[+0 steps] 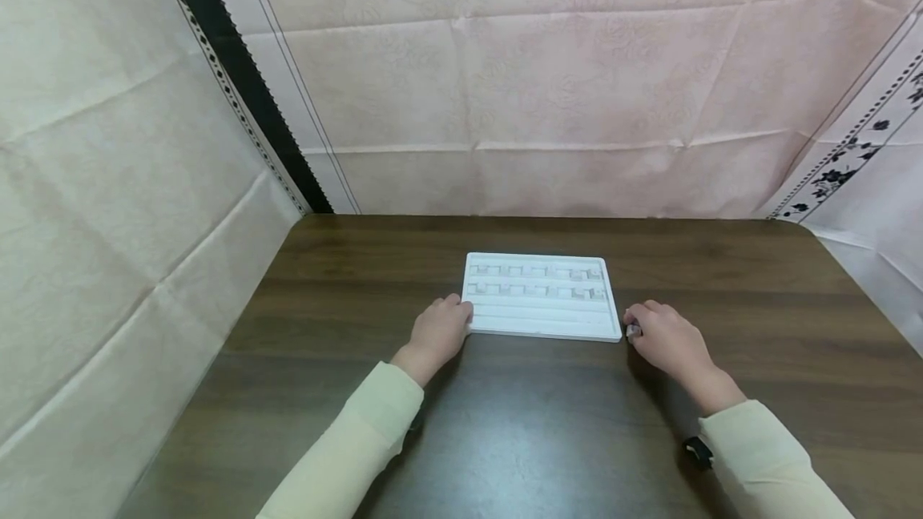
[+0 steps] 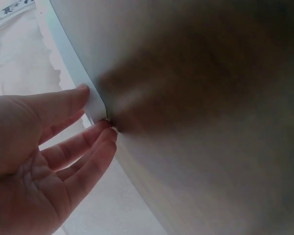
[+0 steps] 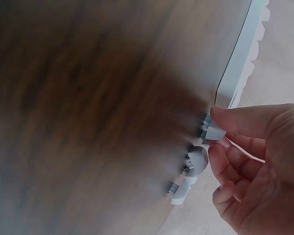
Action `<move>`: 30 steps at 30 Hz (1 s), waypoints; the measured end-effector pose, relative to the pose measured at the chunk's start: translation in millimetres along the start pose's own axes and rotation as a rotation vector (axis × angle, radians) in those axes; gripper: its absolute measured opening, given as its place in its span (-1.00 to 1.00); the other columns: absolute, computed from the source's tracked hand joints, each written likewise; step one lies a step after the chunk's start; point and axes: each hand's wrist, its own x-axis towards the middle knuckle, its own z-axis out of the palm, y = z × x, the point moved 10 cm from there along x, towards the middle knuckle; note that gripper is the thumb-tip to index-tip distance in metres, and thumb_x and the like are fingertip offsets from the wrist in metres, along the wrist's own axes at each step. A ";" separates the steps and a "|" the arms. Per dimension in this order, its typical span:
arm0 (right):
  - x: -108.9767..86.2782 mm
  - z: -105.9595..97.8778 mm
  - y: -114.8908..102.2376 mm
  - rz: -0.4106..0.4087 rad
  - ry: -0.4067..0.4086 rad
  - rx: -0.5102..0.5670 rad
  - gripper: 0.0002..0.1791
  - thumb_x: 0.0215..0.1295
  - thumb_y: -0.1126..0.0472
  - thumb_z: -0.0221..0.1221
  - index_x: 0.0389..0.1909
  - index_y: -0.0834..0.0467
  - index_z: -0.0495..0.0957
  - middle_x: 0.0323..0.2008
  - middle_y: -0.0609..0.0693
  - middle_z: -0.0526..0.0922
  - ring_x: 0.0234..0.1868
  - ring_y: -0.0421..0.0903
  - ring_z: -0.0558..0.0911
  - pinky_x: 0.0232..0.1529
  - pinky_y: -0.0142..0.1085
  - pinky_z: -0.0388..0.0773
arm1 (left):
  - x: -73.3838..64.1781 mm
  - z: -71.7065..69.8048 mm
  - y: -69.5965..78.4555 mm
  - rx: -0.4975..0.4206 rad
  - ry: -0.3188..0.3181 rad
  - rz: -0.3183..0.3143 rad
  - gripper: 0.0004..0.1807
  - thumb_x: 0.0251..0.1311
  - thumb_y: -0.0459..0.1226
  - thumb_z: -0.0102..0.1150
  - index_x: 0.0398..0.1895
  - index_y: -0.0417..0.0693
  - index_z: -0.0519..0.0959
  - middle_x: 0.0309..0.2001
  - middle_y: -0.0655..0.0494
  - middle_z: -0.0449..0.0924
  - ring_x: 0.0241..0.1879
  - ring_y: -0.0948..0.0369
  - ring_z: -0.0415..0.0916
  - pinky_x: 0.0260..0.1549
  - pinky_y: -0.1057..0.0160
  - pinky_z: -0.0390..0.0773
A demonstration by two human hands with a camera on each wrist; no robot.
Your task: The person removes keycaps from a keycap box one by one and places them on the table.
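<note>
A flat white tray [image 1: 544,325] lies on the table, with two rows of small pale, see-through raised pieces [image 1: 534,271] across its far half and plain ridges on its near half. My left hand [image 1: 436,335] holds the tray's near left corner, thumb and fingertips at its edge. Just off the near right corner is my right hand [image 1: 671,343]. In the right wrist view, its thumb and forefinger pinch a small white piece [image 3: 215,132] with a grey ribbed side. Similar pieces lie beside the fingers, a rounded one [image 3: 198,161] and a blockier one [image 3: 181,193].
The dark wooden table [image 1: 534,423] reaches back to a pale cloth [image 1: 548,102] hanging behind it. More cloth [image 1: 130,263] hangs along the left side. A black wrist strap piece [image 1: 698,452] shows under the right sleeve.
</note>
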 end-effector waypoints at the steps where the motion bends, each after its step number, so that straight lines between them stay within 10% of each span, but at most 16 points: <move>1: 0.1 0.5 0.4 0.002 -0.001 0.000 -0.84 0.04 0.35 0.16 -0.31 0.21 0.58 -0.28 0.14 0.59 -0.27 0.09 0.54 -0.28 0.02 0.49 | 0.0 0.1 0.0 -0.001 0.000 0.001 -0.81 0.14 -0.20 0.20 -0.21 -0.07 0.58 -0.33 0.05 0.52 -0.43 0.21 0.37 -0.41 0.30 0.49; 30: 18.6 -7.6 11.5 0.046 -0.038 0.118 -0.73 0.21 0.23 0.14 -0.09 0.26 0.52 -0.13 0.23 0.56 -0.13 0.13 0.53 -0.21 0.04 0.49 | -3.4 -3.2 2.9 0.029 0.047 0.031 -0.82 0.16 -0.21 0.19 -0.23 -0.09 0.58 -0.35 0.05 0.53 -0.45 0.22 0.38 -0.42 0.31 0.49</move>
